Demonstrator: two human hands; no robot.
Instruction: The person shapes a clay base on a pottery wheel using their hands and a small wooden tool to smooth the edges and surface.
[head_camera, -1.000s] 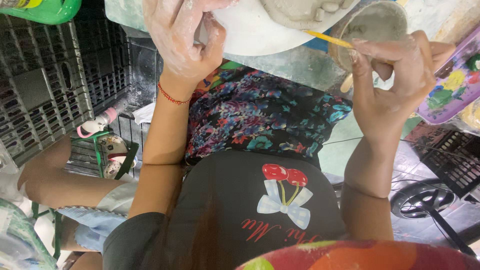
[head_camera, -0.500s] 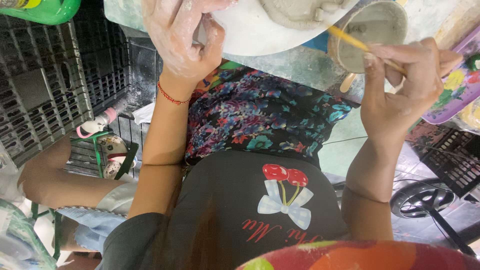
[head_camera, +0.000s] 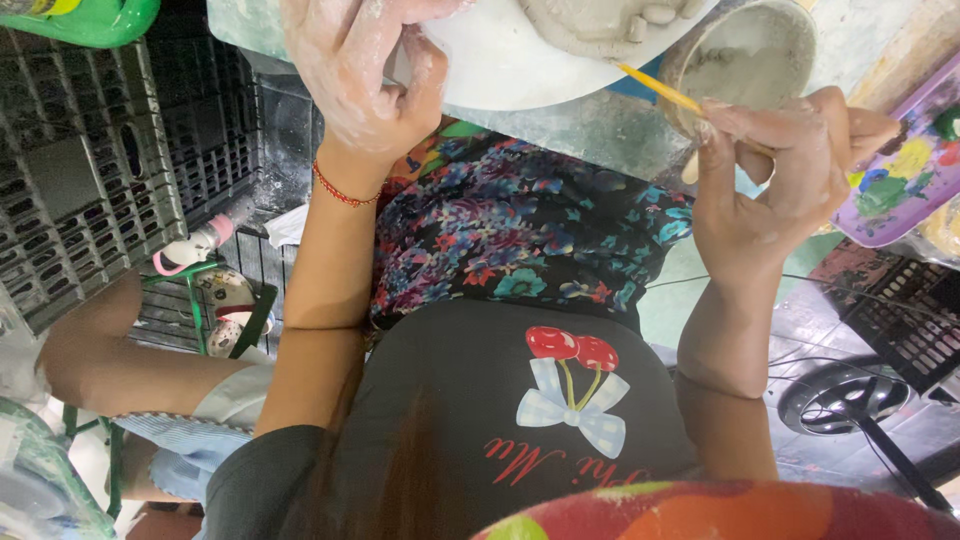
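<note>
1. My left hand (head_camera: 365, 75), smeared with pale clay, is closed on the rim of the white plate (head_camera: 500, 70); a grey clay piece (head_camera: 600, 20) lies on it.
2. My right hand (head_camera: 775, 185) pinches a thin yellow brush (head_camera: 660, 90); its tip reaches into the clay-smeared cup (head_camera: 745, 55) just beside the plate.

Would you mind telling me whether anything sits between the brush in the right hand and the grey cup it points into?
Nothing visible does. The right hand holds the yellow brush, whose tip already reaches over the rim of the grey cup; the path is open.
</note>
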